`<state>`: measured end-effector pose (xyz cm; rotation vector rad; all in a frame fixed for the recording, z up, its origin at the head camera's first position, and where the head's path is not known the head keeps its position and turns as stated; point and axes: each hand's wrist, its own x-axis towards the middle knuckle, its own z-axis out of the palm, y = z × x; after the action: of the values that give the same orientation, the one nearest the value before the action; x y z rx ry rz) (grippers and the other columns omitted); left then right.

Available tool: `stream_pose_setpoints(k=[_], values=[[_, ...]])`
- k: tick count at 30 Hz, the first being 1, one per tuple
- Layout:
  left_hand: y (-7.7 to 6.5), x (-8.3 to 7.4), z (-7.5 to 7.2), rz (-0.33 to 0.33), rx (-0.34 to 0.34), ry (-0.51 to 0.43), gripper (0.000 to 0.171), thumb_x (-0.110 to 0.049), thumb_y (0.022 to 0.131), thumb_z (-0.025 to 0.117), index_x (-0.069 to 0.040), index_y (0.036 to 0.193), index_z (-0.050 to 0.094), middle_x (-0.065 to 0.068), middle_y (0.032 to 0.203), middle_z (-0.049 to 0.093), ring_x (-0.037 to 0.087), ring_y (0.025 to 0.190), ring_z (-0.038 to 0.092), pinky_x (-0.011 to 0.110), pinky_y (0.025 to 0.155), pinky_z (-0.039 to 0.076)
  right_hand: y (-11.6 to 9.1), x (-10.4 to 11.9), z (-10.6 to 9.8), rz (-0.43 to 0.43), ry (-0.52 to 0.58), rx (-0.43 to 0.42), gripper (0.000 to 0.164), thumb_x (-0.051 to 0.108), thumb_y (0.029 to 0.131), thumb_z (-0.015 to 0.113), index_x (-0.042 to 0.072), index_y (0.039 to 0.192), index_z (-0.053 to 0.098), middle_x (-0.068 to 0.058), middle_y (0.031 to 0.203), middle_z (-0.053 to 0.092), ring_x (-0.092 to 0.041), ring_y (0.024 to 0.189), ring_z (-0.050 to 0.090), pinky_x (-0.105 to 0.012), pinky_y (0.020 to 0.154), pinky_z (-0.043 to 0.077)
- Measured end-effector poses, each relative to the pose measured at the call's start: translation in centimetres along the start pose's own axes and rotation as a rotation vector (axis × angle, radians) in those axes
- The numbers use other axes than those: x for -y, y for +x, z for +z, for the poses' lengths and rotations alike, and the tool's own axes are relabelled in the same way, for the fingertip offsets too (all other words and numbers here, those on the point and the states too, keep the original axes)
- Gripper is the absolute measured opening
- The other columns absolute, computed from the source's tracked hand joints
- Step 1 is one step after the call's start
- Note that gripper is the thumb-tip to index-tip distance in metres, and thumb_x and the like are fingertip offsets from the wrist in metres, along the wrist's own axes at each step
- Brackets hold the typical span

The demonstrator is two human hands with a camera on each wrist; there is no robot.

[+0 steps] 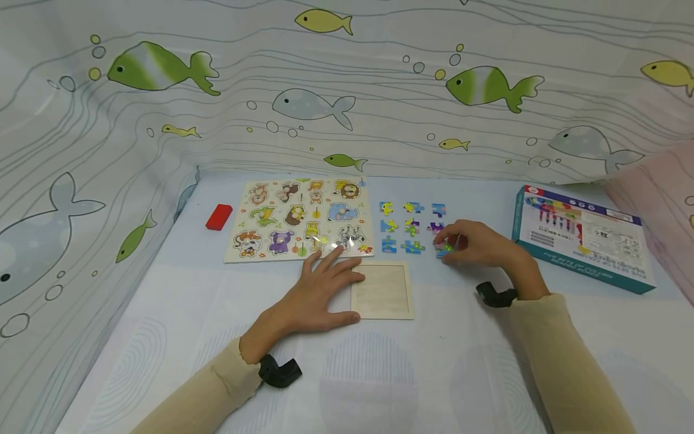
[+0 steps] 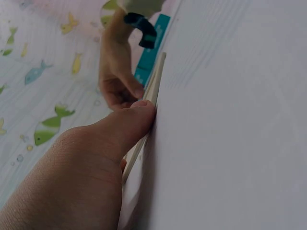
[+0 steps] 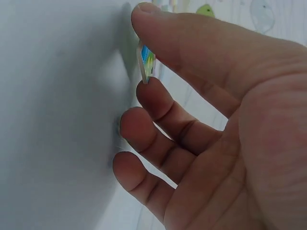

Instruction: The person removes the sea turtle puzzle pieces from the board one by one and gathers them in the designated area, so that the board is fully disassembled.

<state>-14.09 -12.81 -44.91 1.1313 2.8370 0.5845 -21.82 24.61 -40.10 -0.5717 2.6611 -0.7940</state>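
Note:
Between thumb and index finger my right hand pinches a small jigsaw piece, blue, green and yellow, tilted on edge in the right wrist view. It is at the near right corner of several jigsaw pieces laid in rows on the table. My left hand lies with fingers spread over the left side of a shallow wooden puzzle tray. Its thumb touches the tray's edge in the left wrist view. The left fingertips reach the near edge of an animal puzzle board.
A red block lies left of the animal board. At the right stands a flat teal-edged box, just beyond my right wrist. A fish-print cloth rises behind the table.

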Motion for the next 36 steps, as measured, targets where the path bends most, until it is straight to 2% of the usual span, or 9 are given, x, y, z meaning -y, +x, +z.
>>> stream_pose_setpoints(k=[11, 26, 36], values=[[0.1, 0.2, 0.1, 0.011, -0.003, 0.000, 0.067, -0.063, 0.089, 0.064, -0.028, 0.145, 0.053, -0.004, 0.166, 0.035, 0.031, 0.160, 0.011, 0.062, 0.123, 0.004, 0.3, -0.5, 0.6, 0.019, 0.002, -0.013, 0.038, 0.019, 0.087, 0.081, 0.012, 0.123, 0.070, -0.008, 0.108, 0.065, -0.023, 0.097, 0.057, -0.033, 0.083, 0.050], [0.0, 0.5, 0.2, 0.046, -0.035, 0.010, 0.066, -0.062, 0.086, 0.067, -0.027, 0.141, 0.058, -0.003, 0.163, 0.040, 0.036, 0.159, 0.016, 0.065, 0.122, 0.006, 1.1, -0.5, 1.0, -0.041, 0.006, -0.039, 0.032, 0.014, 0.088, 0.079, 0.011, 0.118, 0.072, -0.007, 0.105, 0.066, -0.021, 0.090, 0.055, -0.031, 0.078, 0.048], [0.0, 0.5, 0.1, 0.072, -0.056, 0.000, 0.065, -0.063, 0.085, 0.069, -0.028, 0.139, 0.059, -0.003, 0.162, 0.042, 0.037, 0.159, 0.016, 0.066, 0.121, 0.006, 1.0, -0.1, 0.9, -0.029, 0.007, -0.037, 0.035, 0.019, 0.088, 0.080, 0.010, 0.121, 0.072, -0.008, 0.105, 0.065, -0.021, 0.090, 0.054, -0.032, 0.078, 0.048]])
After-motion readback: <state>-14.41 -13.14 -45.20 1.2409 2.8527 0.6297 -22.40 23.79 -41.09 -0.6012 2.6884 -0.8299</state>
